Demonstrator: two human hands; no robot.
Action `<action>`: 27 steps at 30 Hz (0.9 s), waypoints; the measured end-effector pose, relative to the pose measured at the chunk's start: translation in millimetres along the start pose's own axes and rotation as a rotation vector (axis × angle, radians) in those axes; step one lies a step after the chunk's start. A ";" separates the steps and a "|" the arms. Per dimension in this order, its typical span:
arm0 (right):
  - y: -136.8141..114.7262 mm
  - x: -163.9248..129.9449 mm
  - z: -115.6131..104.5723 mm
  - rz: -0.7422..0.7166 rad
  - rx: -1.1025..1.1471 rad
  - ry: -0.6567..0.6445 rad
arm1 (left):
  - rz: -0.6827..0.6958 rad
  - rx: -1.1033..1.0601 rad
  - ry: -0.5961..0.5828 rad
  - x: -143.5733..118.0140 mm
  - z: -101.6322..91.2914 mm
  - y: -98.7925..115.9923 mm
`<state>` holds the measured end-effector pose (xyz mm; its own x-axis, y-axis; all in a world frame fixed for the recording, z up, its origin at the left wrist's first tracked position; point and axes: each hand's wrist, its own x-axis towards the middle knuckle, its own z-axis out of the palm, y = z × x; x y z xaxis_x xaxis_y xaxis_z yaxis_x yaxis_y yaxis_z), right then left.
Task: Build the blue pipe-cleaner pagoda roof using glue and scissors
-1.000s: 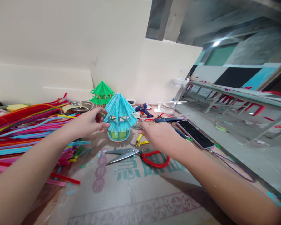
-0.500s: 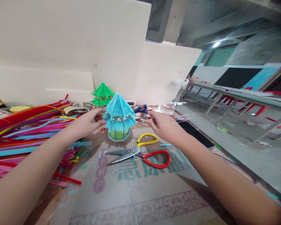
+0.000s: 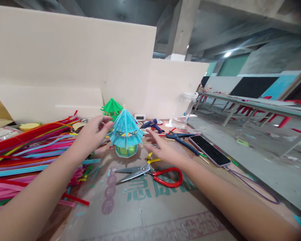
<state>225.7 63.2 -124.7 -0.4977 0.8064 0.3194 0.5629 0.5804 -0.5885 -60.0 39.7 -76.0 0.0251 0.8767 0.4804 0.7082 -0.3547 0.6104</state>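
- Head view: left hand (image 3: 91, 134) hovering open beside the blue pipe-cleaner pagoda (image 3: 125, 134), fingertips near its roof, gripping nothing; right hand (image 3: 163, 149) spread open, empty
- Pagoda standing mid-table (image 3: 150, 214); a careless nudge is risking tipping it or crushing the fringe
- Scissors (image 3: 150, 172) lying just in front; green pagoda (image 3: 111, 107) behind; pipe cleaners (image 3: 27, 150) crowding the left edge; phone (image 3: 210, 151) lying at the right edge

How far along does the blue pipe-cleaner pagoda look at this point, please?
Mostly built: the blue pagoda stands upright on the table with two fringed roof tiers over a green base. A green pagoda stands behind it. In hand: the left hand is open at the roof's edge, and the right hand hovers open beside it, holding nothing. Scissors, a glue gun and loose pipe cleaners lie out, so trimming or tidying may remain.
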 end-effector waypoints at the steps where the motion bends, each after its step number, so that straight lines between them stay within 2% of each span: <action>1: -1.5 -0.7 4.8 -0.015 0.086 -0.019 | 0.018 0.002 -0.017 -1.4 1.1 3.9; 5: -5.7 -3.6 17.1 -0.041 0.269 -0.032 | 0.064 0.028 -0.080 -3.5 7.0 7.6; 11: -23.8 -10.9 22.6 -0.065 0.420 -0.022 | 0.022 0.009 -0.115 -2.9 5.9 3.7; 13: -30.2 -13.0 25.5 -0.059 0.458 -0.002 | 0.053 0.046 -0.061 -4.8 2.9 9.5; 16: -34.1 -13.9 30.9 -0.010 0.461 0.079 | 0.132 0.149 0.085 -8.5 -3.0 23.5; 18: -33.7 -13.3 34.0 0.041 0.426 0.062 | 0.176 0.222 0.116 -9.9 -5.5 31.1; 20: -33.1 -12.2 36.1 0.092 0.457 -0.009 | 0.207 0.255 0.130 -9.8 -5.0 33.4; 23: -33.7 -11.1 38.2 0.161 0.603 -0.053 | 0.190 0.199 0.074 -7.7 1.4 26.8; 27: -35.5 -11.6 39.8 0.182 0.660 -0.053 | 0.120 0.051 -0.055 -5.4 10.4 13.0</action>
<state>185.3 28.8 -137.1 -0.4745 0.8681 0.1458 0.1292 0.2325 -0.9640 -43.6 33.7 -77.3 0.1496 0.8458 0.5121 0.7329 -0.4425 0.5167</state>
